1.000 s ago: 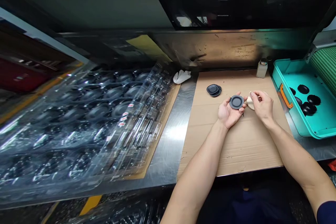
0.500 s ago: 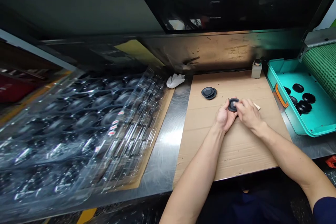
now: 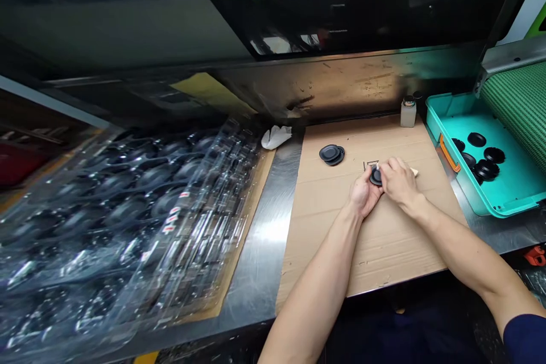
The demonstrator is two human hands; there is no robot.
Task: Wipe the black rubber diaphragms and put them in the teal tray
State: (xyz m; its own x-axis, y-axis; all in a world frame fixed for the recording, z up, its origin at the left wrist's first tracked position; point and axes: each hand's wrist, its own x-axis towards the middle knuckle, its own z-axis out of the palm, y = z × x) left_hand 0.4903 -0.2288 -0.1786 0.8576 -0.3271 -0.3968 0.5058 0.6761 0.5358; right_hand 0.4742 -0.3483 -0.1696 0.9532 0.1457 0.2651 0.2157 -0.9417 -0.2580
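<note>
Above the brown cardboard sheet (image 3: 324, 227), my left hand (image 3: 363, 193) holds a round black disc (image 3: 375, 176) between thumb and fingers. My right hand (image 3: 397, 182) is closed at the disc's right edge, its fingertips pinched on something small and pale that I cannot make out. Part of the disc is hidden behind the fingers. A couple of similar black discs (image 3: 331, 153) lie overlapped on the cardboard, up and to the left of my hands. Just right of my right hand, a small pale piece (image 3: 414, 172) shows on the cardboard.
Stacked clear plastic trays (image 3: 140, 205) with black round parts fill the left side. A crumpled white tissue (image 3: 276, 137) lies beside them. A small bottle (image 3: 408, 112) stands at the cardboard's back right. The teal bin (image 3: 490, 209) holds several black discs, near a green mesh belt (image 3: 520, 96).
The view has shifted slightly to the right. The disc in my left hand is now tilted and more covered by the fingers, and dark marks on the cardboard show behind it.
</note>
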